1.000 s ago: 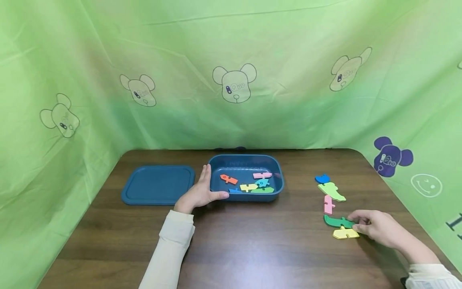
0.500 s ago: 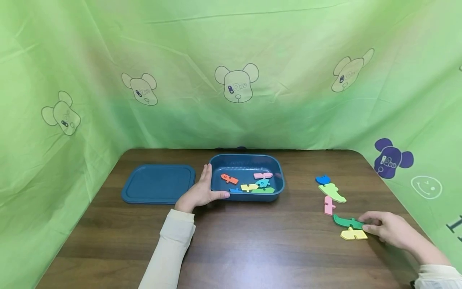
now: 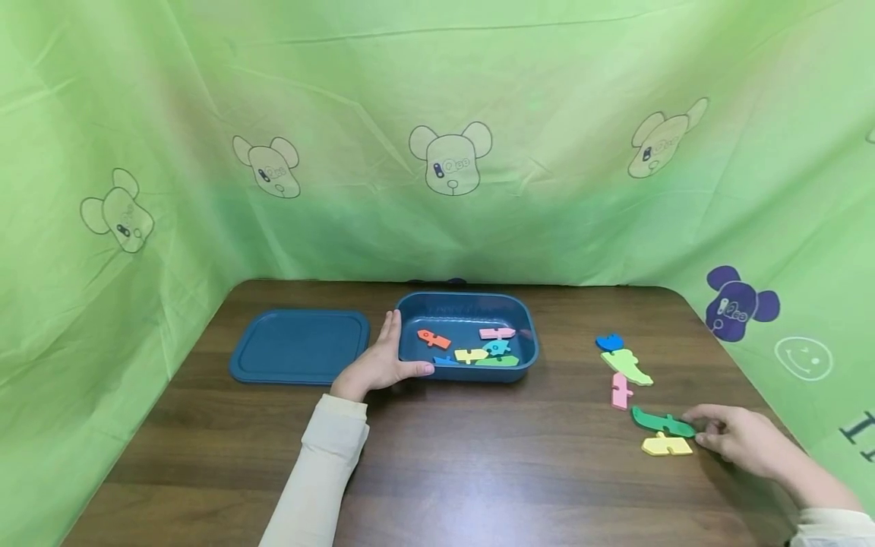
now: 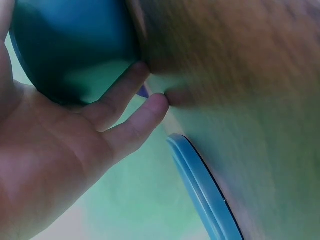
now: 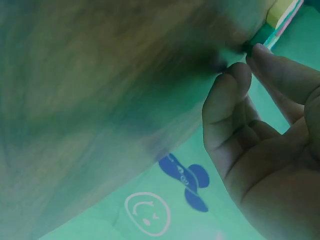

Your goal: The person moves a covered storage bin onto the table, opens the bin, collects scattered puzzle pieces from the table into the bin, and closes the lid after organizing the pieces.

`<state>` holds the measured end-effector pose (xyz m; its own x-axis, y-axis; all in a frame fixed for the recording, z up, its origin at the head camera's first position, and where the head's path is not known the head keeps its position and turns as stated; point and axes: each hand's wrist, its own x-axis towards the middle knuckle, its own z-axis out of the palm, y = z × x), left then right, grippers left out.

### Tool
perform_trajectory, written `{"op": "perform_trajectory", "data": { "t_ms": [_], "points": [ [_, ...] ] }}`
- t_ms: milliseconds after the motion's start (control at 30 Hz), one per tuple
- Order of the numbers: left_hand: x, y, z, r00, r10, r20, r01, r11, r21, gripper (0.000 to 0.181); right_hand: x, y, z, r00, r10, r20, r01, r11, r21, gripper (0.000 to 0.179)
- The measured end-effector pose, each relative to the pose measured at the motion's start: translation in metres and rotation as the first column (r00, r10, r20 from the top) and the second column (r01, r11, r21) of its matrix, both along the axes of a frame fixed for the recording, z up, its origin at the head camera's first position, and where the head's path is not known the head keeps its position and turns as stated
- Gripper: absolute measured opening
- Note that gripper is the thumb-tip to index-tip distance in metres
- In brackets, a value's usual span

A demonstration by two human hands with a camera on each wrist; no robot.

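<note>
My right hand (image 3: 745, 444) has its thumb and forefinger at the right end of a long dark-green puzzle piece (image 3: 659, 422), pinching it on the table. A yellow pointed puzzle piece (image 3: 667, 447) lies just below, its tab close to the green one. Above, a pink piece (image 3: 620, 392), a light-green piece (image 3: 625, 366) and a blue piece (image 3: 609, 342) form an upright row. My left hand (image 3: 376, 368) rests against the left end of a blue box (image 3: 529, 365), fingers straight along its side and thumb on the front rim. Several coloured pieces lie inside it.
The blue lid (image 3: 301, 346) lies flat on the wooden table (image 3: 478, 463), left of the box. In the box are an orange piece (image 3: 434, 339) and a pink piece (image 3: 497, 333), among others. A green printed curtain (image 3: 342, 220) surrounds the table's back and sides.
My right hand has slid right, drawing the dark-green and yellow pieces away from the pink one. The green piece's right end now shows more between the fingertips. My left hand stays at the box.
</note>
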<state>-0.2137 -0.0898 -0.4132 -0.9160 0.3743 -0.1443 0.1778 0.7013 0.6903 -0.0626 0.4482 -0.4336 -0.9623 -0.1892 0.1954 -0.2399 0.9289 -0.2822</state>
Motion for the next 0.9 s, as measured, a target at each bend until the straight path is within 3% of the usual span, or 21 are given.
{"op": "perform_trajectory", "data": {
  "t_ms": [100,300,567,900],
  "points": [
    [0.0,-0.002,-0.001,1.0,0.002,0.002,-0.002,1.0,0.0,0.125,-0.002,-0.007,0.0,1.0,0.012,-0.007,-0.012,0.999,0.041,0.026],
    [-0.001,-0.002,-0.002,1.0,0.004,-0.003,-0.004,1.0,-0.003,0.126,-0.006,-0.012,0.003,0.998,-0.012,0.058,0.009,0.998,0.055,0.027],
    [-0.001,-0.001,-0.001,1.0,0.0,-0.001,0.0,1.0,0.006,0.126,0.0,-0.01,-0.001,1.0,-0.025,-0.004,0.025,0.998,0.052,0.023],
    [0.0,-0.001,-0.001,1.0,-0.005,-0.002,0.005,1.0,0.006,0.126,0.007,-0.006,0.007,0.997,-0.005,-0.082,0.006,1.0,0.003,0.026]
  ]
}}
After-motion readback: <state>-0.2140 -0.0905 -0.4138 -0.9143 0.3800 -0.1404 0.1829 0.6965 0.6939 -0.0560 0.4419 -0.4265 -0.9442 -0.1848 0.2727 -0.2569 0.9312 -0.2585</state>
